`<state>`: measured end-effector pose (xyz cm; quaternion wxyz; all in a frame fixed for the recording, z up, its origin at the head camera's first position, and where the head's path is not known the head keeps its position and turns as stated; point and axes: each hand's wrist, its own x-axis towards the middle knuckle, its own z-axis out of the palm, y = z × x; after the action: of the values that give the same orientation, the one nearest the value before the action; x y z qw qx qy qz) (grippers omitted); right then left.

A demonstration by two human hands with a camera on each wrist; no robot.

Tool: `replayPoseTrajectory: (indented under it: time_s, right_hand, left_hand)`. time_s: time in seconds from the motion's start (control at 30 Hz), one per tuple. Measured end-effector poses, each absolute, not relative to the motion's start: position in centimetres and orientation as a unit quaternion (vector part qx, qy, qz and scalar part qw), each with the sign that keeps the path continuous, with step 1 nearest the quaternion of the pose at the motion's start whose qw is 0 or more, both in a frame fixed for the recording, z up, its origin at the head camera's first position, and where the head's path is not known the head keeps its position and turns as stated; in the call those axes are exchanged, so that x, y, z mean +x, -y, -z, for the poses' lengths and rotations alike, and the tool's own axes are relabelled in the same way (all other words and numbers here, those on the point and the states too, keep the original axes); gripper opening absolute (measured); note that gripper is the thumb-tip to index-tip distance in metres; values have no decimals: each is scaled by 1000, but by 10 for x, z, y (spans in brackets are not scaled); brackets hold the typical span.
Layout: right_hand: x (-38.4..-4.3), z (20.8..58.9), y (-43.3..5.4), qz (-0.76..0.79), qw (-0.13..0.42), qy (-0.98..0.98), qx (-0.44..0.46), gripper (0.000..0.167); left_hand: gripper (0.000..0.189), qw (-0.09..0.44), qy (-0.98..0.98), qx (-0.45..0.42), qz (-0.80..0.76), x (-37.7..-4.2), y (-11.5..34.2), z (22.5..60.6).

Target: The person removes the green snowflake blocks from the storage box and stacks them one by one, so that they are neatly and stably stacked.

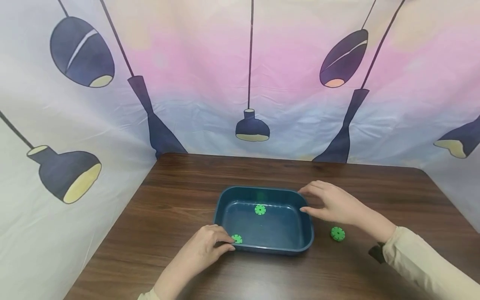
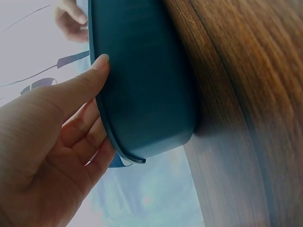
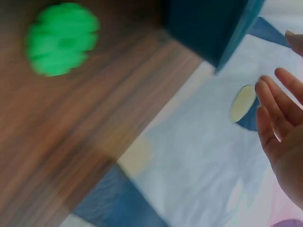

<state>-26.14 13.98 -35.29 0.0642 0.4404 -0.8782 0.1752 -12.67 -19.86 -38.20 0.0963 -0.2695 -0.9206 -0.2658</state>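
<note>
A dark teal plastic tray [image 1: 258, 251] stands on the wooden table. My left hand [image 1: 208, 246] pinches its rim at the front left corner; in the left wrist view the thumb [image 2: 87, 82] lies on the outer wall, the other fingers behind the rim. Inside the tray, a green notched disc [image 1: 260, 209] lies near the back wall. A second green disc [image 1: 237, 238] shows just beside the left fingertips, partly hidden by the front rim. My right hand [image 1: 331, 204] is by the tray's back right corner, fingers relaxed and thumb spread from them, holding nothing.
One more green disc [image 1: 337, 234] is on the table [image 1: 180, 187] to the right of the tray, below the right wrist. A cloth [image 1: 210, 62] printed with hanging lamps covers the walls behind and beside the table.
</note>
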Motion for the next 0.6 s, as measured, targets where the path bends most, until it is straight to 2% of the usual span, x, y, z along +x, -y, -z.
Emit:
replayPoseTrajectory:
  time_s: [0.17, 0.6]
  right_hand:
    - [-267, 338, -112, -193, 22, 862, 468, 40]
    - [-284, 309, -37, -163, -33, 811, 561, 36]
  left_hand:
    - [9, 85, 924, -265, 262, -127, 199, 379]
    - [9, 54, 932, -245, 261, -126, 199, 377]
